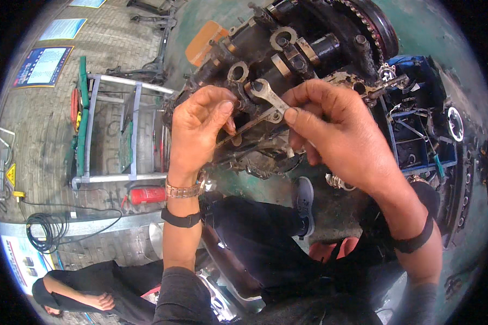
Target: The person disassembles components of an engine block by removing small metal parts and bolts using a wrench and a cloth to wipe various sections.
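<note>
An engine block (255,51) with black, oily shafts and bright journals fills the upper middle. Over its near edge, my right hand (336,122) pinches a forked metal piece (270,97) between thumb and fingers; it looks like an open-end wrench head. Just below the fork, a thin metal rod (249,125) slants down toward my left hand (198,122). My left fingers are curled in beside the rod; whatever they pinch is hidden. Two flat metal rings (237,71) rest on the engine above my hands. At the upper right sits a toothed wheel (363,24).
To the right stands a blue parts cart (425,157) holding metal parts. A metal frame rack (135,130) and a red fire extinguisher (147,195) are on the left. A coiled black cable (46,230) lies lower left, near another person (92,292) in dark clothes.
</note>
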